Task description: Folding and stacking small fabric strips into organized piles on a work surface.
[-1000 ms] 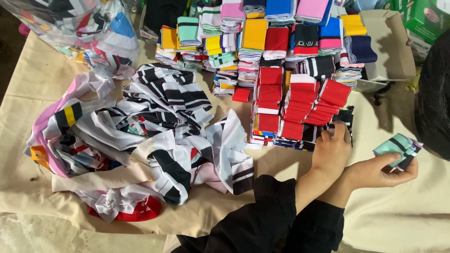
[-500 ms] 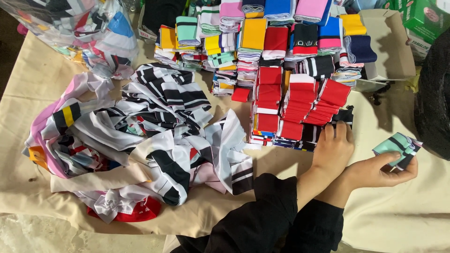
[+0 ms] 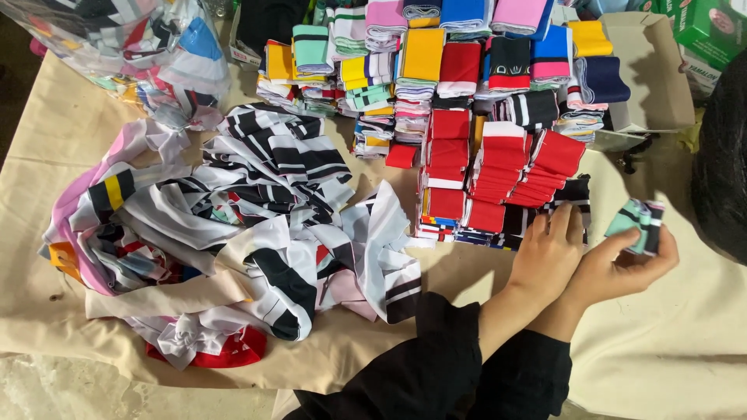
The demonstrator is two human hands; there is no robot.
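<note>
The right hand at about 4 o'clock in the view has its grip closed on a small folded mint-green cloth piece, pinched between thumb and fingers and lifted off the bench. The left hand lies just beside it, toward 9 o'clock from it, palm down with fingers spread; its grip is open and holds nothing, the fingertips touching the near edge of a row of folded red cloth pieces. Both wrists come out of black sleeves at 6 o'clock. Beyond the red row, toward 12 o'clock, stand stacks of folded coloured pieces. At 9 o'clock a loose heap of black-and-white striped cloth sprawls over the beige bench cover, and a clear plastic bag of cloth sits at 11 o'clock.
</note>
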